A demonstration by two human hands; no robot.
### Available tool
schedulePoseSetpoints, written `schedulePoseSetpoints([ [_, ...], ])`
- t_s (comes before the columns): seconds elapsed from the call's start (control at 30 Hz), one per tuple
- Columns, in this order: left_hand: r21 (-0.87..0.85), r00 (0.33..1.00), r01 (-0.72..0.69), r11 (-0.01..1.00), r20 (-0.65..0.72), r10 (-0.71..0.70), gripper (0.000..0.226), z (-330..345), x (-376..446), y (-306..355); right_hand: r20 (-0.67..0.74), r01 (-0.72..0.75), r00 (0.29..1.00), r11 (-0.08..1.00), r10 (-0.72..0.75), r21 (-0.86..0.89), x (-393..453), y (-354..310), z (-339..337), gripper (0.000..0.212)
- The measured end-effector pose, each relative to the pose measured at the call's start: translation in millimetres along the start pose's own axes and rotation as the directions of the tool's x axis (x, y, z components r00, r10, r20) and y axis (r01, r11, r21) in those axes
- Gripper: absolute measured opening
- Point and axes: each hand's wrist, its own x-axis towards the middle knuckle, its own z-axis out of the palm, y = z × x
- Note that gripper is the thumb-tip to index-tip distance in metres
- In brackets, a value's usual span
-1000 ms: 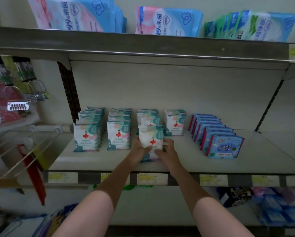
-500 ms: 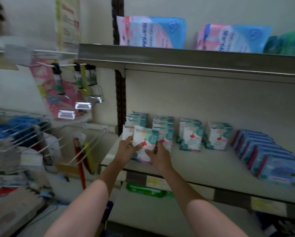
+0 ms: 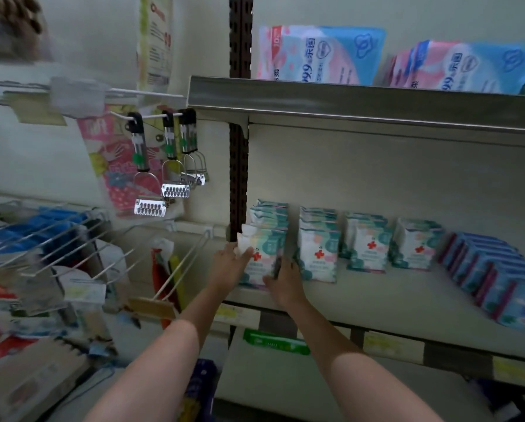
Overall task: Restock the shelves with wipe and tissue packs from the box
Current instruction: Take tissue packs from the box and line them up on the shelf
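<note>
Both hands, left hand (image 3: pixel 229 266) and right hand (image 3: pixel 282 283), clasp one wipe pack (image 3: pixel 262 257) upright at the leftmost row's front on the shelf (image 3: pixel 392 300), squaring it with neighbouring rows.

The wipe packs (image 3: pixel 317 254) are white and teal with red crosses, the packs (image 3: pixel 498 278) beside them look blue, blurred, and the upper-shelf bags (image 3: pixel 319 56) pink and blue.

Pale wall (image 3: pixel 377 178), dark slotted upright (image 3: pixel 239 178), dim light
</note>
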Motion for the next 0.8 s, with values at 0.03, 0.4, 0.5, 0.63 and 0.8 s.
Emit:
schedulePoseSetpoints([
  [0.03,-0.013,0.998,0.009,1.0,-0.065,-0.01,0.087,-1,-11,18,-0.007,-0.008,1.0,1.0,0.008,-0.002,0,-1,-1,0.055],
  [0.4,-0.008,0.945,-0.308,0.951,-0.118,0.305,0.022,89,-35,115,-0.255,-0.001,0.967,0.998,0.016,0.057,1,16,-76,0.043],
  [0.5,-0.063,0.955,-0.296,0.953,0.011,0.297,0.014,134,-49,125,-0.366,-0.017,0.93,0.998,0.038,0.059,-13,38,-124,0.039],
  [0.63,-0.065,0.923,-0.33,0.942,0.187,0.336,0.019,206,-84,147,-0.533,-0.056,0.84,0.994,0.097,0.092,-45,77,-193,0.025],
  [0.8,-0.13,0.829,-0.417,0.9,0.352,0.435,0.018,315,-160,182,-0.685,-0.153,0.697,0.977,0.212,0.147,-115,140,-284,0.017],
])
